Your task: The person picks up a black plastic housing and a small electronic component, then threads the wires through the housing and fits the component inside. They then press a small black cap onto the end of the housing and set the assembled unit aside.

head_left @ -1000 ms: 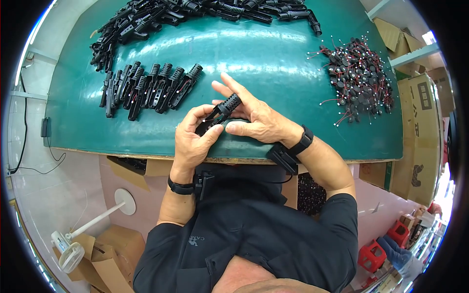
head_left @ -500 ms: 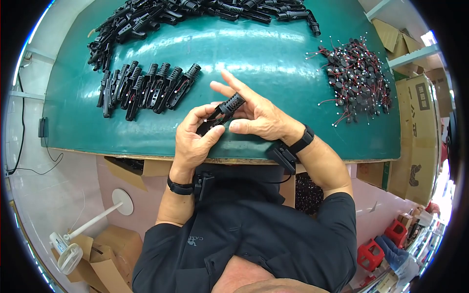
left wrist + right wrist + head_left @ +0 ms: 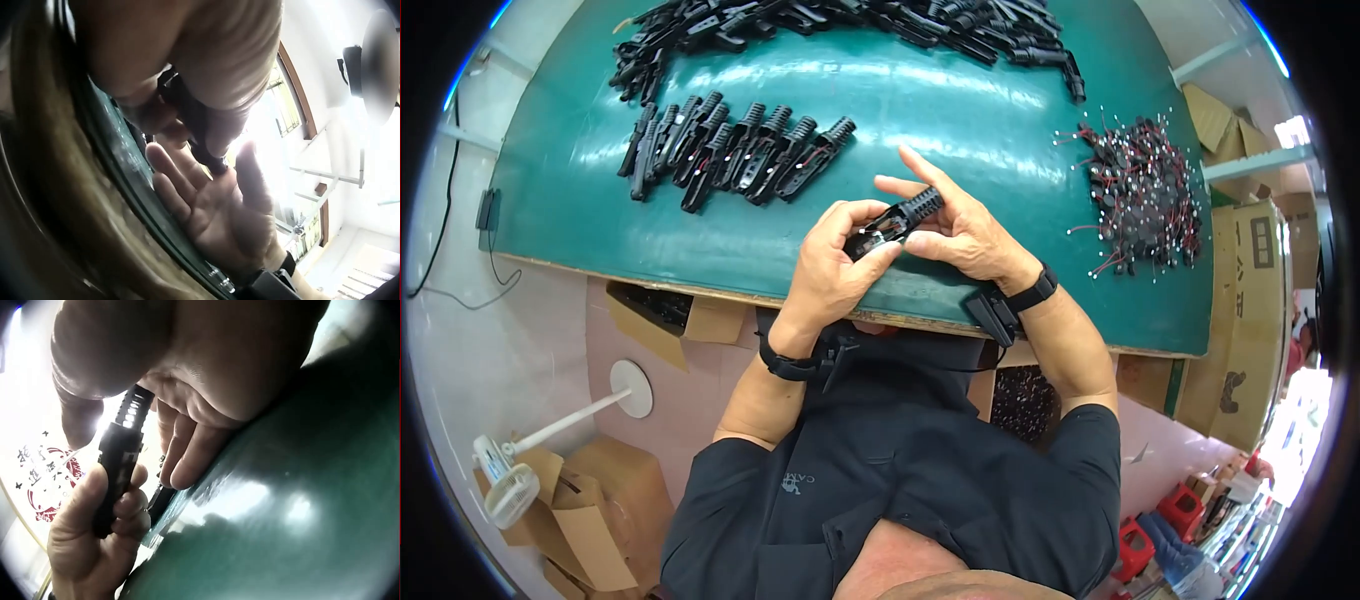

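Note:
Over the table's near edge, my left hand (image 3: 830, 265) grips a black plastic shell (image 3: 922, 206) with a ribbed, slotted round end. Its hollow side faces up in the head view, with small parts or wires inside. My right hand (image 3: 972, 240) is around the ribbed end, its fingers extended and thumb close to the left thumb. In the right wrist view, the shell (image 3: 119, 456) points its slotted end at the right palm, while left fingers and thumb wrap its body. The left wrist view shows the right hand (image 3: 215, 209) with fingers spread beside the dark shell.
Similar black shells (image 3: 820, 158) lie in a slanted row on the green table (image 3: 1000, 140), left of the hands. A larger heap of black parts (image 3: 960, 25) runs along the far side. Black discs with red wires (image 3: 1140, 190) are piled right. Cardboard (image 3: 1250, 350) stands beyond.
The head view has shifted, so table items sit differently in frame. The shell has turned slightly in my left hand, its hollow side showing more. My right hand stays around the ribbed end.

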Motion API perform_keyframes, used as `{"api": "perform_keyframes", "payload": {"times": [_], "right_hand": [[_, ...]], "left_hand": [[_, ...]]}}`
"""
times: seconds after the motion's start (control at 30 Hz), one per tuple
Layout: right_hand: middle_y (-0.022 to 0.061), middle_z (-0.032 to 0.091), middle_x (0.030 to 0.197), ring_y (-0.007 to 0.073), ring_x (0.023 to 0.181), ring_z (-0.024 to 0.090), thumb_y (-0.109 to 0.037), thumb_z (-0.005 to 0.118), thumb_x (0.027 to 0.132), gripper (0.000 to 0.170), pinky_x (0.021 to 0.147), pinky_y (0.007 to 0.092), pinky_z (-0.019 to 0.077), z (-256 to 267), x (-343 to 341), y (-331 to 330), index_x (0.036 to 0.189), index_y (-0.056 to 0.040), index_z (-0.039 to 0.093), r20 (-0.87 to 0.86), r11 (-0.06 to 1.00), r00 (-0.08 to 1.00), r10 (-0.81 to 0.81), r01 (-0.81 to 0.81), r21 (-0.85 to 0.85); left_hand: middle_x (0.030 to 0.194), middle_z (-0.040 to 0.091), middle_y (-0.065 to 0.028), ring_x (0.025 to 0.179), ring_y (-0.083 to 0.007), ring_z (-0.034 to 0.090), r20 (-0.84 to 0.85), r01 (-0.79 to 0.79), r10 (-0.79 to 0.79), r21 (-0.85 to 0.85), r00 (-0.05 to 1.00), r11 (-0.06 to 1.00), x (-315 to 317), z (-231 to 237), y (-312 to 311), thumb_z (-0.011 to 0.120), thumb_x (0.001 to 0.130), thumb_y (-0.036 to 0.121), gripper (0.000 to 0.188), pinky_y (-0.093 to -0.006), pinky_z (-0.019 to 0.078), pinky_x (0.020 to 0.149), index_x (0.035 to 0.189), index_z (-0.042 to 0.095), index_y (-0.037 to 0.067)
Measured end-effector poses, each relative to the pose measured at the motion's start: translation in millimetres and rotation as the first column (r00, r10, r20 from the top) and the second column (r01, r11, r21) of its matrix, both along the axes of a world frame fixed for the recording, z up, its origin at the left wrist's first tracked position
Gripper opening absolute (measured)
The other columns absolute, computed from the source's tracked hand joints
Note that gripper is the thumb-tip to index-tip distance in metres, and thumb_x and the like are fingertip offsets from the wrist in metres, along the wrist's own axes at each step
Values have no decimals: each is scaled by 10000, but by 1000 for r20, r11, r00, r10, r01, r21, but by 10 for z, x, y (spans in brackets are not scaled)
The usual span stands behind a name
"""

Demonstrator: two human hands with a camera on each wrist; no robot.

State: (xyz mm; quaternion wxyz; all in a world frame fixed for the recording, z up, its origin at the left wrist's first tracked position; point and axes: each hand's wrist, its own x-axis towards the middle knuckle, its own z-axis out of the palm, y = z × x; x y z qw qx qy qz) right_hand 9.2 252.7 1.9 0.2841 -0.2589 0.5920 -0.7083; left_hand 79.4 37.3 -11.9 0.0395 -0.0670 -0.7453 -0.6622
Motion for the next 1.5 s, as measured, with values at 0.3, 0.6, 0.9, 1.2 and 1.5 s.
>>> {"api": "perform_keyframes", "payload": {"times": [0.3,0.6,0.9,1.2,1.5], "right_hand": [[98,633,1267,98,875,655,-105,746,987,578,769,254,587,22,-272,-148,1519,-46,529,85,925,995,-59,23,380],[110,608,1330,112,815,653,-107,798,923,551,736,270,583,-26,-555,-771,1439,-61,610,-500,823,851,-159,395,409],[136,603,1402,156,844,674,-128,831,859,547,790,300,586,-298,-903,-1268,1370,-45,654,-672,834,733,-103,432,344],[172,627,1375,300,979,713,-222,778,906,435,889,411,591,-400,-1918,-849,1293,-52,676,-938,619,322,-133,766,175],[139,725,1156,366,1048,707,-212,742,912,325,923,467,567,-153,-2025,-503,1210,-84,722,-868,291,497,-2,831,475]], "left_hand": [[1203,681,-167,1099,-306,676,-175,-134,77,-343,982,930,22,26,-297,846,828,115,496,-386,536,972,1270,648,6],[1382,596,-217,1277,-416,551,-433,-342,134,-450,892,825,138,49,-564,844,803,134,554,-471,453,1097,1299,639,-6],[1405,605,-202,1296,-385,568,-458,-384,195,-366,867,848,94,-109,-492,829,823,116,496,-455,454,1109,1281,666,12],[1384,633,-173,1281,-343,600,-337,-348,257,-244,906,905,99,-143,-550,823,854,125,461,-428,469,1105,1273,669,8],[1356,652,-173,1258,-329,620,-295,-322,262,-178,919,930,54,-144,-571,822,873,142,456,-413,473,1098,1278,666,2]]}}
